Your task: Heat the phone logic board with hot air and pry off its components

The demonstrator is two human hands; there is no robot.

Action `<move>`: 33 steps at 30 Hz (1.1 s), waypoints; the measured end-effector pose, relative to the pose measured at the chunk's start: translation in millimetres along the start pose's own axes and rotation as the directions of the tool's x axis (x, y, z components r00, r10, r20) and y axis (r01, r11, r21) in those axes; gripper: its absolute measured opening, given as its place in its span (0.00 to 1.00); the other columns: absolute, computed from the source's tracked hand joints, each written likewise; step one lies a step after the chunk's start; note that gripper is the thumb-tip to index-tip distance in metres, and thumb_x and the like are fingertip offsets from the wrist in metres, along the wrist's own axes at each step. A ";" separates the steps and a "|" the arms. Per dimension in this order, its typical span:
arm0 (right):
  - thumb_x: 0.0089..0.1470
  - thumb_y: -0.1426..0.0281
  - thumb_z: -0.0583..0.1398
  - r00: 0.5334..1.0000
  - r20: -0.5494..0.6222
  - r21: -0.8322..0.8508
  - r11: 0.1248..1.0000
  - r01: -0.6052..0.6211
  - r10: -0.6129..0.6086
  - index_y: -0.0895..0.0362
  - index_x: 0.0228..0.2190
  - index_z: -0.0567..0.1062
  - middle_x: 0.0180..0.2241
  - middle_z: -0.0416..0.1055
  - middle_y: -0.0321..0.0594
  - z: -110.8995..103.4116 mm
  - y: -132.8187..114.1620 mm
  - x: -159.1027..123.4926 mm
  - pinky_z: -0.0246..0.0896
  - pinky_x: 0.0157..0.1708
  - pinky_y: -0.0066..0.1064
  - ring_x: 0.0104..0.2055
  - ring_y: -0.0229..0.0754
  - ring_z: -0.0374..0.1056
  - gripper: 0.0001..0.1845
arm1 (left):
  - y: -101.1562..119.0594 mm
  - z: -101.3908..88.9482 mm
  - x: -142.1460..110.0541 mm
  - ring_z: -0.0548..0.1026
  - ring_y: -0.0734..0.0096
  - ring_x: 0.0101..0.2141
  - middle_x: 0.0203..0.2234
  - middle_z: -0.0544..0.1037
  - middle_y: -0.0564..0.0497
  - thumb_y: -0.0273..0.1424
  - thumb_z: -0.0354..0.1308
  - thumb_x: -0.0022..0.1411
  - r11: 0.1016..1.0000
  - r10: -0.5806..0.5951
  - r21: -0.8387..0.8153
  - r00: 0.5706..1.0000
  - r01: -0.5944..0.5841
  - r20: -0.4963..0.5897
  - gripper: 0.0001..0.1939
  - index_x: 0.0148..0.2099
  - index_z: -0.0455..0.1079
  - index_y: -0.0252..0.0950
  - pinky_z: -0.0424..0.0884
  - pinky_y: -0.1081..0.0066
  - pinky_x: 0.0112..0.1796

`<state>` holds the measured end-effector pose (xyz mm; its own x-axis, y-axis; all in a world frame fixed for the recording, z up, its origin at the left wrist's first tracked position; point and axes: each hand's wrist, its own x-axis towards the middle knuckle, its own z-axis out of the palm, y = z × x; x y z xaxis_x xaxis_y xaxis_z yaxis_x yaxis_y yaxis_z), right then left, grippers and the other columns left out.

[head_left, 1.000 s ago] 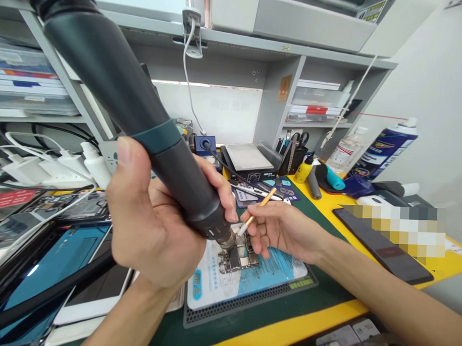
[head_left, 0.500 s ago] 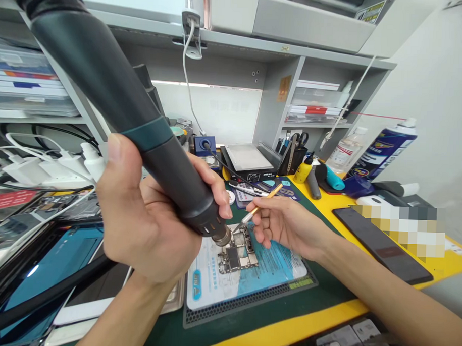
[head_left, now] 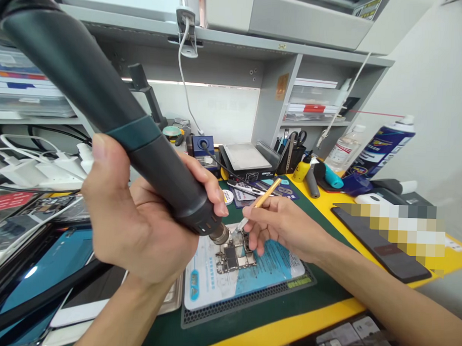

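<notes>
My left hand (head_left: 149,225) is wrapped round a dark hot air gun (head_left: 155,160), its metal nozzle angled down close to a phone circuit board (head_left: 233,258). The board lies on a white and blue printed pad (head_left: 208,288). Between the thumb and fingers of my right hand (head_left: 278,222) is a hobby knife (head_left: 267,192) with a gold handle. Its blade end points down at the upper part of the board, beside the nozzle; whether the tip touches cannot be made out.
A dark phone (head_left: 380,244) lies at the right. Behind the board stands a hot plate (head_left: 246,158), with a yellow bottle (head_left: 301,168) and a blue spray can (head_left: 383,148) farther right. At the left are phone parts (head_left: 49,267) and a white power strip (head_left: 45,171).
My right hand has shifted slightly left and down, the knife now lower over the board. The hot air gun has moved a little left in the picture as the view shifted.
</notes>
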<state>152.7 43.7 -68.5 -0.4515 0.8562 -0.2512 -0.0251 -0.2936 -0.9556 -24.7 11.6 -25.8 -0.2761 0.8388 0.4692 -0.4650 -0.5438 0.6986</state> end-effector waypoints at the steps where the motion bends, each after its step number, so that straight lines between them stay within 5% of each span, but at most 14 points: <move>1: 0.52 0.64 0.69 1.000 0.001 0.000 1.000 -0.004 0.004 0.62 0.28 0.72 0.25 0.75 0.40 0.6 0.2 0.1 0.70 0.17 0.27 0.21 0.39 0.73 0.15 | 0.0 0.7 -0.5 0.74 0.56 0.19 0.18 0.70 0.47 0.55 0.37 0.68 1.000 -0.003 -0.009 1.000 0.003 0.012 0.36 0.26 0.71 0.33 0.69 0.59 0.19; 12: 0.53 0.61 0.69 0.998 0.023 -0.034 0.997 -0.063 0.064 0.64 0.26 0.73 0.18 0.73 0.41 5.5 -0.2 -0.9 0.69 0.18 0.25 0.19 0.38 0.72 0.18 | -1.9 0.7 -5.5 0.74 0.56 0.19 0.18 0.69 0.48 0.55 0.41 0.67 0.999 -0.033 -0.039 0.999 0.034 0.031 0.34 0.25 0.71 0.33 0.69 0.59 0.19; 19: 0.54 0.62 0.69 0.997 0.033 0.013 0.998 -0.066 0.066 0.63 0.28 0.73 0.25 0.77 0.43 8.0 1.0 -1.7 0.71 0.17 0.26 0.20 0.39 0.74 0.17 | -2.6 1.6 -3.4 0.73 0.57 0.18 0.17 0.70 0.47 0.55 0.42 0.67 0.999 0.004 -0.048 0.999 -0.002 0.046 0.34 0.25 0.72 0.34 0.69 0.60 0.19; 33: 0.56 0.63 0.66 0.990 0.076 -0.003 0.993 -0.116 0.116 0.65 0.25 0.75 0.23 0.78 0.47 9.2 -0.1 -2.0 0.70 0.18 0.25 0.19 0.39 0.74 0.17 | -3.1 -0.4 -3.4 0.72 0.58 0.20 0.16 0.70 0.44 0.55 0.43 0.66 0.998 0.008 -0.057 0.996 -0.003 0.089 0.34 0.25 0.75 0.37 0.70 0.60 0.21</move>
<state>145.5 38.2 -66.5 -0.5176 0.7816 -0.3482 0.0306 -0.3898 -0.9204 -22.6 10.4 -29.8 -0.2041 0.8291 0.5205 -0.5118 -0.5436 0.6652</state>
